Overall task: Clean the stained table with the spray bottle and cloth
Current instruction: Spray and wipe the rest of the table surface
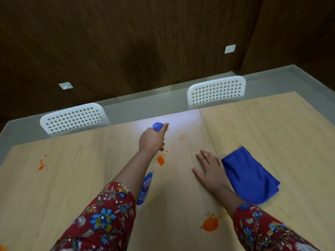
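Across the upper frame runs a dark wood-panelled wall point(126, 42) with two white sockets point(65, 86), one at upper left and one at upper right. Below it is a strip of grey floor point(145, 104). Two white perforated chairs point(72, 117) stand at the far edge of the light wood table point(72, 178), one left of centre and one right of centre.

At the centre of the frame the left hand point(152, 140) is wrapped around the neck of the one spray bottle point(146, 185), with a fingertip on its blue head. The hand and forearm hide the bottle's neck, so only the head and the labelled blue body show. Whether the bottle touches the table cannot be told.

The right hand point(210, 169) lies flat on the table right of centre, fingers spread and holding nothing. Just beside it, on the right, lies the one folded blue cloth point(250, 176).

Three orange stains point(161, 159) show plainly: one at mid-left, one just below the left hand, and one at lower centre-right by the right sleeve point(262, 230). Small orange specks scatter near the central stain. A sliver of orange sits at the lower left corner. Both sleeves are red with a flower print.
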The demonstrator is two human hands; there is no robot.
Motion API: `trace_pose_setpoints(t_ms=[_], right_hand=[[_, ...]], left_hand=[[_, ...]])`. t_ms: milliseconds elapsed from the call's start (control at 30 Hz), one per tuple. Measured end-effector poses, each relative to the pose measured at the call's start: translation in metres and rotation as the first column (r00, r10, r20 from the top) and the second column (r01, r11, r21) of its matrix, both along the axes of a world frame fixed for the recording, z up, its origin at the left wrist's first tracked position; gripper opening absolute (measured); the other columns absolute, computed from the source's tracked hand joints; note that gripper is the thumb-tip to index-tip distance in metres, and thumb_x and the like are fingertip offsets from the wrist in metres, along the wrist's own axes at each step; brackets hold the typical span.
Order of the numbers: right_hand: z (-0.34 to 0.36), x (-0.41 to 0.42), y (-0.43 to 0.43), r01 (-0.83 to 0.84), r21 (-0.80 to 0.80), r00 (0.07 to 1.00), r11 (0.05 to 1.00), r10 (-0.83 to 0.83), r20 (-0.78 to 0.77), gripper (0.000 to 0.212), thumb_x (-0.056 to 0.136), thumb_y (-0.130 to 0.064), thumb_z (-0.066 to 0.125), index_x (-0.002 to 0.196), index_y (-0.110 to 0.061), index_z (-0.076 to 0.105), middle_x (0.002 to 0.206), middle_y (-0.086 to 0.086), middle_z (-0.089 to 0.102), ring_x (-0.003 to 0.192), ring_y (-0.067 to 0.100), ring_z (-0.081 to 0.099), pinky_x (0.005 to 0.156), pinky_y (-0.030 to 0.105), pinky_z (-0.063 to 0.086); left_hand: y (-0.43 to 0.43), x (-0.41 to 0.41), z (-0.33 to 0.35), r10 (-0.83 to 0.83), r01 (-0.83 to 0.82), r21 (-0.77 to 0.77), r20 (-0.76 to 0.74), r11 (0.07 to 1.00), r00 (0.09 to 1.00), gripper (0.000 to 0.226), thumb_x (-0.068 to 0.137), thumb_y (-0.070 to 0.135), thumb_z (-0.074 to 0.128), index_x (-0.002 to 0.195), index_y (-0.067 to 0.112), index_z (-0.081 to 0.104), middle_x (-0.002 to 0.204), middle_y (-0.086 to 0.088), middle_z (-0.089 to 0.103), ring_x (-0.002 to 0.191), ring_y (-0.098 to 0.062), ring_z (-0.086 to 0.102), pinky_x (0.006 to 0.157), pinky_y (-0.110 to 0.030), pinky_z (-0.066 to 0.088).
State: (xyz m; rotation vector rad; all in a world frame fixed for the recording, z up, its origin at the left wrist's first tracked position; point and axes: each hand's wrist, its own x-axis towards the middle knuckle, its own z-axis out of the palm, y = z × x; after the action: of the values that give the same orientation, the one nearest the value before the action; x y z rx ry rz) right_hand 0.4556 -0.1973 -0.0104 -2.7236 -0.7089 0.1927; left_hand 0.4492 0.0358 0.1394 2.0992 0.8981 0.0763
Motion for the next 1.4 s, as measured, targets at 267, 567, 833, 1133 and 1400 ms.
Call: trace_pose_setpoints(t_ms=[267,567,833,1133,1400], right_hand=[[-0.003,0.002,0.001,0.0,0.006,1.0,1.0,0.0,0.014,0.066,0.091,-0.064,0.021,0.149,-0.033,0.027,0.158,-0.009,0.021,0.145,0.011,0.014,0.119,0.034,0.004],[-0.004,0.004,0.0,-0.003,0.019,1.0,1.0,0.003,0.022,0.068,0.089,-0.064,0.02,0.148,-0.031,0.03,0.157,-0.007,0.023,0.145,0.014,0.016,0.118,0.038,0.009],[-0.003,0.003,0.0,-0.001,0.004,0.999,1.0,0.0,0.045,0.07,0.088,-0.064,0.02,0.147,-0.029,0.033,0.156,-0.005,0.026,0.144,0.016,0.018,0.118,0.041,0.011],[-0.002,0.004,-0.002,0.003,0.079,1.0,0.997,-0.004,0.007,0.062,0.092,-0.058,0.024,0.145,-0.029,0.037,0.155,-0.004,0.029,0.143,0.016,0.02,0.118,0.041,0.012],[0.008,0.005,-0.006,0.095,0.333,0.976,0.938,-0.022,-0.217,0.063,0.098,-0.054,0.016,0.14,-0.021,0.049,0.154,-0.004,0.035,0.145,0.014,0.021,0.113,0.029,0.01]], left_hand=[[0.05,-0.033,0.014,0.161,-0.163,0.038,0.053,0.986,0.985,0.061,0.09,0.064,0.045,0.086,0.006,0.063,0.076,-0.008,0.07,0.057,-0.02,0.067,0.054,-0.026,0.047],[0.107,-0.1,0.03,0.301,-0.293,0.192,-0.012,0.937,0.954,0.057,0.091,0.064,0.045,0.083,0.01,0.063,0.075,-0.006,0.069,0.054,-0.021,0.067,0.049,-0.026,0.046],[0.084,-0.138,0.038,0.269,-0.269,0.001,-0.025,0.963,0.963,0.059,0.089,0.063,0.048,0.068,0.01,0.062,0.069,-0.01,0.068,0.047,-0.021,0.062,0.051,-0.028,0.05],[-0.012,-0.145,0.038,0.072,-0.063,-0.158,0.051,0.985,0.996,0.058,0.088,0.065,0.048,0.072,0.012,0.063,0.068,-0.008,0.068,0.049,-0.025,0.064,0.059,-0.032,0.052],[-0.066,-0.181,0.026,-0.142,0.127,-0.203,-0.06,0.971,0.988,0.037,0.09,0.062,0.047,0.072,0.032,0.058,0.066,-0.005,0.059,0.051,-0.019,0.06,0.059,-0.034,0.054]])
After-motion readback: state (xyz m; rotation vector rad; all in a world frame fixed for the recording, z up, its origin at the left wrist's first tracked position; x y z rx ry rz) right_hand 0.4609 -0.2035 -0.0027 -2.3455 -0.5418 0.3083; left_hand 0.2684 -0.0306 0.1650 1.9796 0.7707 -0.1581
